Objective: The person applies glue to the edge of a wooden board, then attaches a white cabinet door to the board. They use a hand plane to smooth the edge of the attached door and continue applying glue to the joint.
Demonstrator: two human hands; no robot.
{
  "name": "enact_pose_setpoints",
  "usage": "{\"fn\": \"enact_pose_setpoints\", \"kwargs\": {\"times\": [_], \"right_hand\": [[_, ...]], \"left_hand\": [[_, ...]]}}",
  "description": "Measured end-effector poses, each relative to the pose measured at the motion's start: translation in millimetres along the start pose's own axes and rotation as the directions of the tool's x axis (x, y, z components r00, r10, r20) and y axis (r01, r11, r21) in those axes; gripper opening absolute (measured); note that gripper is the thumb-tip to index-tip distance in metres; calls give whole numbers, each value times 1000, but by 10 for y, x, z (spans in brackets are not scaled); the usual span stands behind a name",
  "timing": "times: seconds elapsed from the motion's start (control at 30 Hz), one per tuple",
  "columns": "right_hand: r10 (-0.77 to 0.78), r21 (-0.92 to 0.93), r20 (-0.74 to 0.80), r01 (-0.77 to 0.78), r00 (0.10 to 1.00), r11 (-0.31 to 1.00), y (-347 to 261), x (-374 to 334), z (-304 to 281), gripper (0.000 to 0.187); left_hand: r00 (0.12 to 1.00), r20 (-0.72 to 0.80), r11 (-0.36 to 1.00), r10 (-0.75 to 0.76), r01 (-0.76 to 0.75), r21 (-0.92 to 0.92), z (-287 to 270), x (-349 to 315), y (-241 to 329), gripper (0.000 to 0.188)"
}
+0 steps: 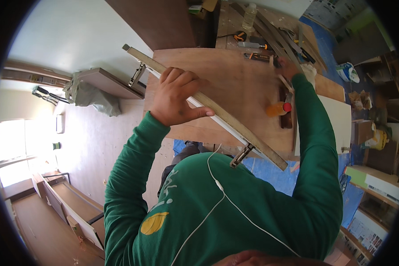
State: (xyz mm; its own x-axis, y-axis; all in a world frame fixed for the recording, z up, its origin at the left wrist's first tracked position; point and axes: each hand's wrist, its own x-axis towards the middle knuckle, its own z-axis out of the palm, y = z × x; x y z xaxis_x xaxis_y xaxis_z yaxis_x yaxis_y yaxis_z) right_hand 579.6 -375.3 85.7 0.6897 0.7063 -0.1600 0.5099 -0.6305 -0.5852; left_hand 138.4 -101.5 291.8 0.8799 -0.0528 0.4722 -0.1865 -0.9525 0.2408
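My left hand (176, 98) grips a narrow cabinet door panel (248, 133) by its upper edge, fingers over the far side and thumb along the near side. The panel stands on edge, slanting across the front of a brown wooden worktop (226, 73). Two metal hinges stick out from it: a far hinge (137, 74) and a near hinge (242, 156). My right hand (289, 68) reaches to the worktop's far right corner, among tools; its fingers are too blurred to read. Close to it lies an orange-and-black hand tool (258, 56).
An orange drink bottle (277, 109) with a red cap lies near my right forearm. Beyond are a tape measure (239, 36), a chisel (252, 45), a clear bottle (249, 17) and long strips (277, 37). A bagged board (95, 91) juts out at left.
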Motion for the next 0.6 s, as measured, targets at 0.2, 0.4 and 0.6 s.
{"fn": "enact_pose_setpoints", "kwargs": {"times": [0.2, 0.4, 0.6], "right_hand": [[-83, 552, -248, 211, 965, 807, -423, -165, -450, 69], [-331, 672, -187, 366, 925, 643, -1693, -1464, -1055, 78], [-556, 256, 178, 507, 812, 823, -2424, -2843, -1132, 85]], "left_hand": [[999, 33, 1000, 9, -9, 2, -25, 22, -10, 70], [999, 46, 999, -12, 10, 31, -62, -31, -297, 56], [954, 105, 926, -282, 242, 288, -238, -43, -964, 48]]}}
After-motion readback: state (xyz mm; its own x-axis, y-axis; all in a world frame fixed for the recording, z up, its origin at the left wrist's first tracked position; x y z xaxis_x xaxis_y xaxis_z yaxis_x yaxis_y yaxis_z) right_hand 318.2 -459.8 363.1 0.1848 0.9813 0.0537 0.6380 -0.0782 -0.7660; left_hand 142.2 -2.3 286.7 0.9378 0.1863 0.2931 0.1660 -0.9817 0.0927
